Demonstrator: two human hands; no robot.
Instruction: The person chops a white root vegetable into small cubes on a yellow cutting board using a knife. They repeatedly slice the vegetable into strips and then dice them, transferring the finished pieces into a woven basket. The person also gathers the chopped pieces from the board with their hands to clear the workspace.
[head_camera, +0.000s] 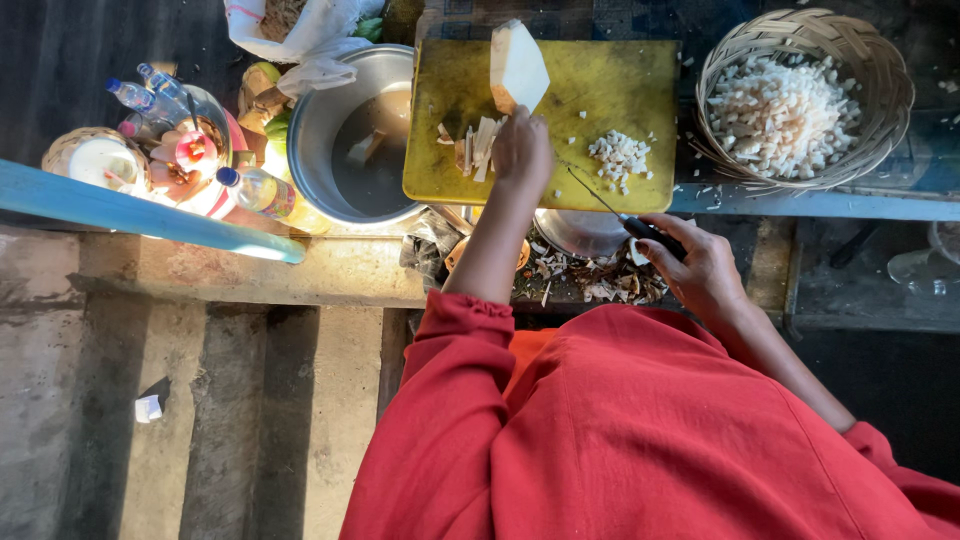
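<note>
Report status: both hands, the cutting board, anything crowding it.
Left hand pressing pale strips on yellow board. Right hand gripping knife, blade tip over board edge. Diced pile and big white chunk share the board.

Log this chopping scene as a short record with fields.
left hand: presses on pale strips on the yellow cutting board
right hand: grips a black-handled knife, blade tip over the board's near edge
on board: large peeled white chunk, small heap of dice
right of board: woven basket of white dice
left of board: metal bowl
</note>
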